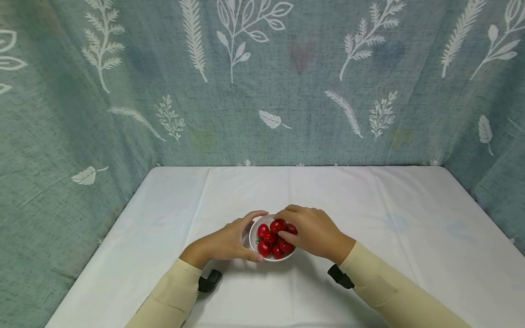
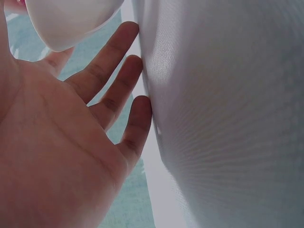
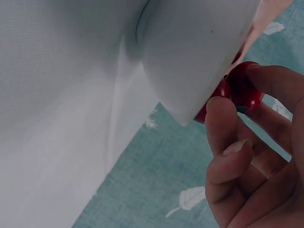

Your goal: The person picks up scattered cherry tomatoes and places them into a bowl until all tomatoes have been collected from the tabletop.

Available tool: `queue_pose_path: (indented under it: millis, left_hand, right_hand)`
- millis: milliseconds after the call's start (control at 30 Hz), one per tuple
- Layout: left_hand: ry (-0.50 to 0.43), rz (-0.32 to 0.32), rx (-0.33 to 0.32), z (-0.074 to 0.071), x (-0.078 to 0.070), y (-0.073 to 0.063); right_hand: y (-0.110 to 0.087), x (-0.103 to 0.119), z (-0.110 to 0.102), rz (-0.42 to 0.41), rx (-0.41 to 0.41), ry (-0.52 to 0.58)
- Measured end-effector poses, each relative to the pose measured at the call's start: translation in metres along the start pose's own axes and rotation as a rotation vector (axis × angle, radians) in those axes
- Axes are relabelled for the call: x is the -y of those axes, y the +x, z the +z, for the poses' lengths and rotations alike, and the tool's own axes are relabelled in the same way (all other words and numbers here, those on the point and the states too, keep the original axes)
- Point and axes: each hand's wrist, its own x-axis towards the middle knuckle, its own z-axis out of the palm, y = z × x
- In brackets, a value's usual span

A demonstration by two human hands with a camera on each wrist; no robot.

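A white bowl (image 1: 265, 219) with several red cherry tomatoes (image 1: 264, 248) in it stands on the table in the head view. My left hand (image 1: 229, 240) holds the bowl from the left, thumb at the near rim and index finger at the far rim. In the left wrist view its other fingers spread below the bowl (image 2: 76, 21), tips against the cloth. Over the bowl's right side, my right hand (image 1: 316, 231) pinches one cherry tomato (image 3: 248, 81) between thumb and fingers. That hand covers part of the bowl and some tomatoes.
A white cloth (image 1: 348, 196) with fold lines covers the table. Grey-green curtains (image 1: 303, 91) with white leaf patterns hang behind it and at both sides. A dark wrist device (image 1: 210, 281) sits under the left wrist, another (image 1: 340, 277) under the right.
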Motion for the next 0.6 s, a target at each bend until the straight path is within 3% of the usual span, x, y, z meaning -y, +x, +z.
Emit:
queue_pose_path:
  millis: [367, 600]
  left_hand:
    - [0.019, -0.033, -0.012, -0.001, -0.002, 0.000]
    - [0.020, -0.026, -0.011, 0.000, -0.003, 0.001]
  right_hand:
    - [0.018, -0.003, 0.010, 0.056, 0.087, 0.007]
    - [0.018, -0.004, 0.011, 0.054, 0.086, -0.012]
